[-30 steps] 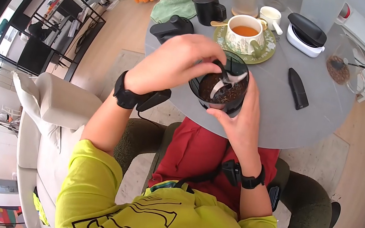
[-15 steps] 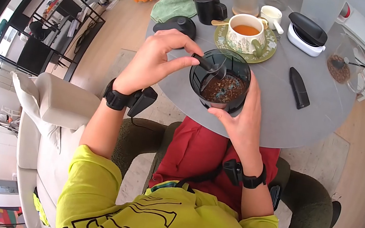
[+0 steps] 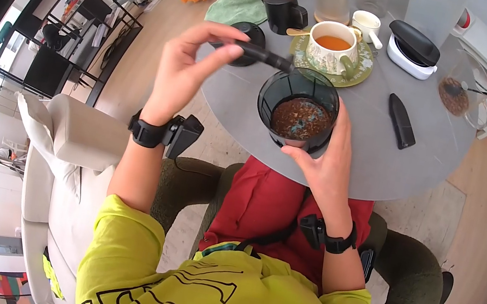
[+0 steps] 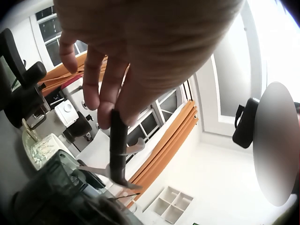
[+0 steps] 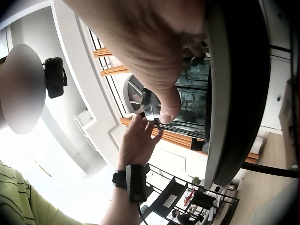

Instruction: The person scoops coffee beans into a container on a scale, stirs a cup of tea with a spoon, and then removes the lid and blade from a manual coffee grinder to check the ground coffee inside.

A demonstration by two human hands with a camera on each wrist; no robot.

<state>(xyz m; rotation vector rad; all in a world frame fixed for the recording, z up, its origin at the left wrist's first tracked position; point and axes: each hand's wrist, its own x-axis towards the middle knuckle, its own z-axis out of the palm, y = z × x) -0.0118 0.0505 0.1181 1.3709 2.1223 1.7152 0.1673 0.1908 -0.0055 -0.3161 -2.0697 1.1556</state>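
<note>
My left hand (image 3: 180,72) pinches the black stem of a chopper blade (image 3: 260,55) between thumb and fingers. In the left wrist view its curved metal blades (image 4: 136,146) stick out below the fingertips. In the head view, the blade's end is right by the upper left rim of a see-through dark chopper bowl (image 3: 267,101). Coarsely chopped brown bits (image 3: 301,120) fill the bottom of that bowl. My right hand (image 3: 330,167) grips the bowl from the right, thumb in front and fingers around its side. A round black lid-like part (image 3: 252,37) lies behind my left hand.
Behind the bowl, a cup of tea (image 3: 324,59) stands on a green saucer (image 3: 361,75). A black pot (image 3: 279,12), a green cloth (image 3: 233,8) and a bottle (image 3: 330,1) are farther back. To the right are a white case (image 3: 406,58), a black tapered object (image 3: 400,122) and a glass jug (image 3: 474,82).
My left hand has lifted the chopper blade out of the bowl and moved left with it, uncovering the brown bits. The right hand keeps holding the bowl in nearly the same place.
</note>
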